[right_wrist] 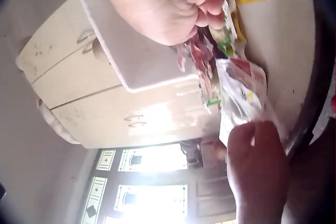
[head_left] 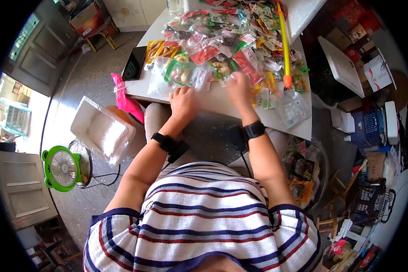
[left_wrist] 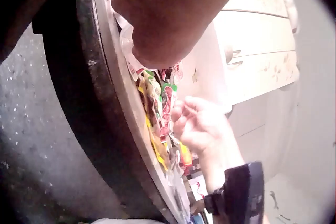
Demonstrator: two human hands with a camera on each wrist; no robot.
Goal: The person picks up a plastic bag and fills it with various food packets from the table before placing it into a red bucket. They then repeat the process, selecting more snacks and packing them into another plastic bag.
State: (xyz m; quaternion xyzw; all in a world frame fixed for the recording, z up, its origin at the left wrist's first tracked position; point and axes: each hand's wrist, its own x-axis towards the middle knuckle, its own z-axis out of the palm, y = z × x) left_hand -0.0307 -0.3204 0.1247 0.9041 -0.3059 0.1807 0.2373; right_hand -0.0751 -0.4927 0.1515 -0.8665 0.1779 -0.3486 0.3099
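Note:
The left hand (head_left: 183, 103) is at the near table edge, its fingers on the lower edge of a clear plastic bag (head_left: 158, 77) with green-edged contents. In the right wrist view the left hand (right_wrist: 257, 166) pinches the clear bag (right_wrist: 244, 90), which shows a red and white label. The right hand (head_left: 239, 90), blurred, is raised beside a red packet (head_left: 248, 61). Seen in the left wrist view, the right hand (left_wrist: 199, 127) has loosely bent fingers with nothing visible between them. Small colourful packets (head_left: 213, 27) are piled beyond both hands.
A yellow stick with an orange end (head_left: 286, 50) lies along the right of the pile. At the left edge are a black phone (head_left: 134, 63) and pink plastic (head_left: 124, 99). A foam box (head_left: 99, 127) and green fan (head_left: 62, 167) stand left of the person.

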